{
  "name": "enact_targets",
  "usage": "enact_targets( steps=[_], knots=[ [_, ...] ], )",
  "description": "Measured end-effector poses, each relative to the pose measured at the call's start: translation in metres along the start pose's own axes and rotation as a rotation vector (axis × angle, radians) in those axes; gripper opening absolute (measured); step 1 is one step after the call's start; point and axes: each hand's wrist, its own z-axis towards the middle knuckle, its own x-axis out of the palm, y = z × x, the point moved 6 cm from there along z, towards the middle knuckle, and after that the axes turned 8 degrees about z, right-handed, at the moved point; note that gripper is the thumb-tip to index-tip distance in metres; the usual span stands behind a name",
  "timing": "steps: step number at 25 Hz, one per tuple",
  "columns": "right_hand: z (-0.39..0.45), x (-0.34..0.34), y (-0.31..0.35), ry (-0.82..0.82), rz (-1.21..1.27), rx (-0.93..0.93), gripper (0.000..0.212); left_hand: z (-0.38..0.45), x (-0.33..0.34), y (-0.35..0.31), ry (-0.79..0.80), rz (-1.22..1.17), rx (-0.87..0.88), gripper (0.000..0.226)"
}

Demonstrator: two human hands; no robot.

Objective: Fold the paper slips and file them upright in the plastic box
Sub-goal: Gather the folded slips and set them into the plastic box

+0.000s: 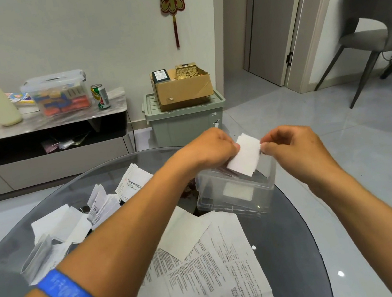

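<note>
A folded white paper slip (244, 157) hangs tilted over the open top of the clear plastic box (237, 193) on the far side of the round glass table (293, 248). My left hand (211, 148) pinches the slip's left edge, and my right hand (291, 145) pinches its upper right corner. The slip's lower end dips just inside the box rim. Something dark reddish shows in the box behind my left hand, unclear what. Several unfolded printed sheets (208, 268) lie in front of me, and more loose slips (78, 216) are piled to the left.
Beyond the table stand a green storage bin (186, 122) topped by a cardboard box (182, 86), and a low cabinet (44, 145) with a clear tub, a can and bottles. A grey chair (372, 27) stands at the far right.
</note>
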Motion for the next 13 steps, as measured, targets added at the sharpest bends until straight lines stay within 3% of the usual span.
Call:
enact_targets(
  steps=[3,8,13],
  knots=[
    [-0.005,0.01,-0.006,0.08,0.206,0.121,0.01,-0.008,0.0,0.007,0.016,-0.101,0.021,0.035],
    [-0.003,0.0,-0.01,-0.012,0.45,0.18,0.019,-0.011,0.0,0.015,-0.03,-0.191,0.018,0.037],
    [-0.002,-0.013,-0.013,-0.141,0.503,0.204,0.02,-0.009,-0.014,0.021,-0.273,0.003,0.021,0.032]
  ],
)
